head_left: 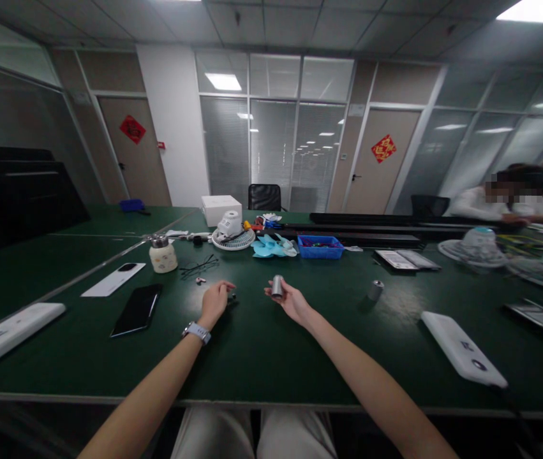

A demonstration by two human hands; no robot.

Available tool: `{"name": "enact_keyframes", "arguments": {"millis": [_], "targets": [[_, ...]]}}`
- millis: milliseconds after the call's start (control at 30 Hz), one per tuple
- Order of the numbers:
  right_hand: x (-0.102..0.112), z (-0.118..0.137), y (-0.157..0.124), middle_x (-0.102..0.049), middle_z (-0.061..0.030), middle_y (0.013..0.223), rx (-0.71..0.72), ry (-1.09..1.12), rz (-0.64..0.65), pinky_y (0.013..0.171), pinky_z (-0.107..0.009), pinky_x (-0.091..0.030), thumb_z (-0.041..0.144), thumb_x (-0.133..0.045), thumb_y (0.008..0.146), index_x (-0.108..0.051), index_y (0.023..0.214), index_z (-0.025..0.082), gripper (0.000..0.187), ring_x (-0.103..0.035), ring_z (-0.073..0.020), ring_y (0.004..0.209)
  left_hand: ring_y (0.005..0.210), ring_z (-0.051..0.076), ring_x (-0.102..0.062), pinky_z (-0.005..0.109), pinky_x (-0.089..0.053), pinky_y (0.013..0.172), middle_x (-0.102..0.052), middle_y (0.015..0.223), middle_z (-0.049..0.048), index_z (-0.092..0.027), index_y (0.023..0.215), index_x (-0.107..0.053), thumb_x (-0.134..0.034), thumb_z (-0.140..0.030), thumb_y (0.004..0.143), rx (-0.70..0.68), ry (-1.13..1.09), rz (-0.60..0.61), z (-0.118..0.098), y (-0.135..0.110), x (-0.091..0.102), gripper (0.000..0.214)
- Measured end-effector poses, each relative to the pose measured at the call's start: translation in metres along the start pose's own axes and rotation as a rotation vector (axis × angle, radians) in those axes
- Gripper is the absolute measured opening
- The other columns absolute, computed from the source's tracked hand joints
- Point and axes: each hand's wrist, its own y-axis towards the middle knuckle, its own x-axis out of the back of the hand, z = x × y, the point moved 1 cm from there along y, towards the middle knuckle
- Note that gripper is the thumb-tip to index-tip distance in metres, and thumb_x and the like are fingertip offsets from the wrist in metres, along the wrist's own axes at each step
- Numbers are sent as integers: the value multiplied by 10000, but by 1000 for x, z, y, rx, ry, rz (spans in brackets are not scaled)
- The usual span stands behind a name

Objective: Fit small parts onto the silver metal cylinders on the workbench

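A grey metal cylinder (277,286) is tilted slightly in my right hand (294,304), with the fingers and thumb wrapped round it just above the table. My left hand (214,302) is low over the green tabletop, its fingers curled together. Right at those fingertips is a small dark piece (233,297), too small to name. A second grey metal cylinder (375,291) stands on the table to the right. Near my left wrist lie a small pinkish-white piece (201,280) and a black phone or tablet (137,310).
Farther back are a blue tray (319,247), light-blue fan blades (271,246), a white fan part (231,224) and a white box (221,209). Glasses (199,266) and a cream bottle (163,256) stand left. White slabs (462,349) flank me. Other people (479,201) sit far right.
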Motion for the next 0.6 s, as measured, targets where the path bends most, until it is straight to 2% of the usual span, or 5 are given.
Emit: {"name": "enact_keyframes", "arguments": {"millis": [67,167,400,600], "targets": [[-2,0,-1,-696,-106,879,-3,-8,-15,901,-318,-452,282,-396,935,-611,1031,100,297,-663,-168,866,735,170,-598,249,-398,657,-670,757,46,-180,712,-648,-313,-190,777,-18,4,12,0,-1,1,341],[-5,1,-2,-692,-112,871,-7,3,-36,895,-298,-462,286,-386,943,-598,1034,80,309,-666,-159,842,665,170,-563,248,-368,617,-612,634,28,-195,621,-579,-329,-176,727,-19,31,-16,0,-2,2,272],[-2,6,-2,-688,-100,880,-60,131,-99,820,-296,-517,342,-382,945,-606,982,107,327,-663,-153,828,619,173,-524,251,-320,571,-543,553,16,-208,561,-514,-339,-168,686,19,37,-62,1,-2,4,219],[7,4,3,-679,-104,942,-69,179,-131,820,-289,-520,323,-430,928,-607,965,133,262,-657,-148,877,623,180,-524,261,-297,543,-561,581,21,-213,572,-521,-354,-162,682,144,102,-142,-1,-4,12,207]]}}
